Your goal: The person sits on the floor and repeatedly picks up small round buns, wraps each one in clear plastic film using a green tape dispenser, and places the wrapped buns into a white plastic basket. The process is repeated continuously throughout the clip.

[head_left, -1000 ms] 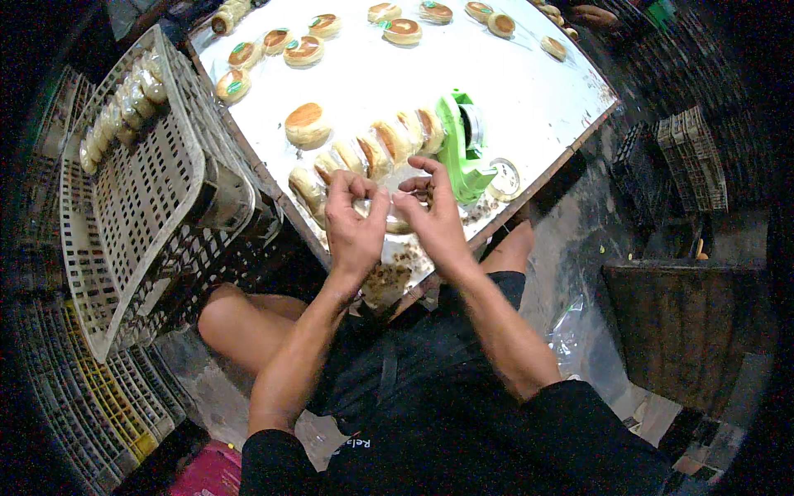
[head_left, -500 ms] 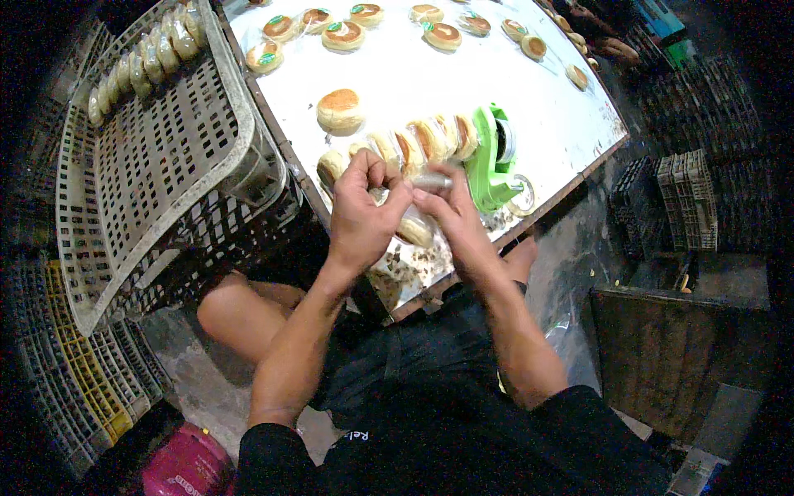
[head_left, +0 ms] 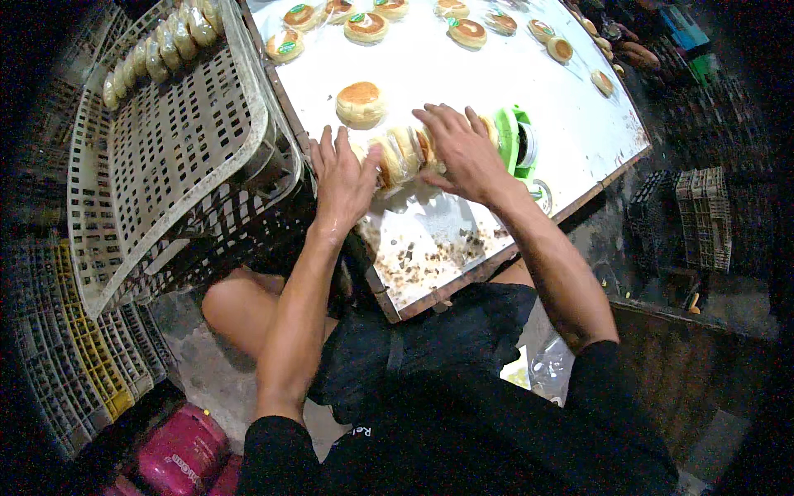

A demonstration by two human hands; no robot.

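Note:
A row of round buns point(head_left: 403, 157) in clear plastic film stands on edge on the white table point(head_left: 331, 78). At the row's left end is my left hand point(head_left: 343, 182), fingers stretched out and thumb against a bun. My right hand point(head_left: 471, 157) lies over the right part, fingers spread along the far side and thumb on the near side, hiding some buns. Just beyond it stands a green tape dispenser point(head_left: 508, 142), partly covered by my wrist. A single browned bun point(head_left: 360, 103) lies flat behind the row.
Several wrapped buns with green labels point(head_left: 366, 27) lie at the table's far side. A grey plastic crate point(head_left: 186, 116) at the left holds a row of bagged buns point(head_left: 161, 50). Stacked crates point(head_left: 703, 219) stand at the right. A magenta container point(head_left: 182, 450) is at the lower left.
My hands were pinched together in front of the row over a wrapped bun. Now they are apart, spread on the row, the right one farther forward. The view has shifted slightly.

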